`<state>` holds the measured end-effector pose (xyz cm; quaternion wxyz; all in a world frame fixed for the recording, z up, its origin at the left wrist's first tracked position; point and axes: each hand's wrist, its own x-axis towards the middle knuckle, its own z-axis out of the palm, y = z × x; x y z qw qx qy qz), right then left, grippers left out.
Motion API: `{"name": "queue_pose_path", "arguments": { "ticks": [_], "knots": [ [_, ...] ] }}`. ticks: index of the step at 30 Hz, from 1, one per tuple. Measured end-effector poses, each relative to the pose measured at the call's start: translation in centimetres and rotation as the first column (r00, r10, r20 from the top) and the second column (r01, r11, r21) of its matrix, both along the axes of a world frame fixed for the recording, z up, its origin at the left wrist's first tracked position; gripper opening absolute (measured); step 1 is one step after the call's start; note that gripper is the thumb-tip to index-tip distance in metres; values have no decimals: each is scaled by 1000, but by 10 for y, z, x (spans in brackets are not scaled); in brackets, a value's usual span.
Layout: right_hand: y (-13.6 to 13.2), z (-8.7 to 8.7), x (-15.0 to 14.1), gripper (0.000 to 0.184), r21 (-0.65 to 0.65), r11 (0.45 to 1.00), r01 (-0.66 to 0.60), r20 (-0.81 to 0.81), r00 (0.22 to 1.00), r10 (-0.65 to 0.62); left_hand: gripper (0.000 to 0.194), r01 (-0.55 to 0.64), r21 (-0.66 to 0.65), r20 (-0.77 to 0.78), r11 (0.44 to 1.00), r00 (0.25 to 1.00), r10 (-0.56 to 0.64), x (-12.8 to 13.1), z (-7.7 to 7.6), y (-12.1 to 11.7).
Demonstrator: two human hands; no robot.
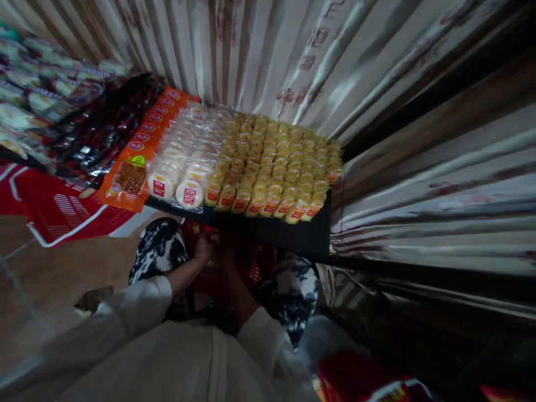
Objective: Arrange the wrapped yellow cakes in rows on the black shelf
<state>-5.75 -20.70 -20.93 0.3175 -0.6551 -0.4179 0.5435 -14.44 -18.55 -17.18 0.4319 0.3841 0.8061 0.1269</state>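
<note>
My left hand (204,247) is between my knees, just below the table's front edge, and looks closed. My right hand (227,258) is close beside it in deep shadow, its fingers hard to make out. Both hands are at a dark red basket (262,258) with slotted sides, where small yellowish pieces show dimly. Above them, on the black table (288,237), stand rows of small yellow-wrapped snack packs (272,167). To their left lie two columns of round white crackers (190,192) in clear wrappers.
An orange snack bag (142,145) and dark shiny packets (100,128) lie further left, beside white-wrapped packs (37,84). A red basket with a white handle (62,206) stands at the left. Pleated printed curtain (259,50) closes off the back and right. Red packaging (355,374) is at bottom right.
</note>
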Motion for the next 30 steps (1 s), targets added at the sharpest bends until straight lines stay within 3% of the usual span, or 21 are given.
{"name": "queue_pose_path", "arguments": {
  "ticks": [3, 8, 13, 16, 18, 22, 26, 30],
  "knots": [
    [-3, 18, 8, 30, -29, 998, 48, 34, 998, -47, 34, -23, 50, 37, 998, 999, 21, 4, 14, -4],
    [-12, 50, 27, 31, 87, 995, 52, 15, 998, -54, 36, -105, 139, 220, 985, 973, 72, 6, 46, -14],
    [-20, 81, 47, 30, 188, 980, 58, 5, 998, -60, 32, -103, 138, 520, 985, 854, 16, 12, 85, -22],
    [-24, 101, 58, 29, 227, 973, 52, -2, 999, -53, 29, -59, 100, 613, 993, 790, -15, 16, 104, -24],
    [-27, 115, 64, 29, 252, 966, 59, -13, 998, -58, 28, -27, 131, 602, 991, 796, -57, 18, 113, -23],
    [-29, 143, 74, 27, 324, 934, 149, -48, 989, -141, 30, 116, 310, 504, 943, 821, -267, 27, 130, -15],
    [-23, 163, 85, 26, 401, 882, 247, -115, 969, -220, 28, 255, 447, 402, 857, 799, -447, 43, 148, 5],
    [-7, 173, 100, 32, 426, 843, 328, -259, 937, -234, 21, 367, 552, 273, 749, 769, -578, 67, 163, 32]
  ]
}}
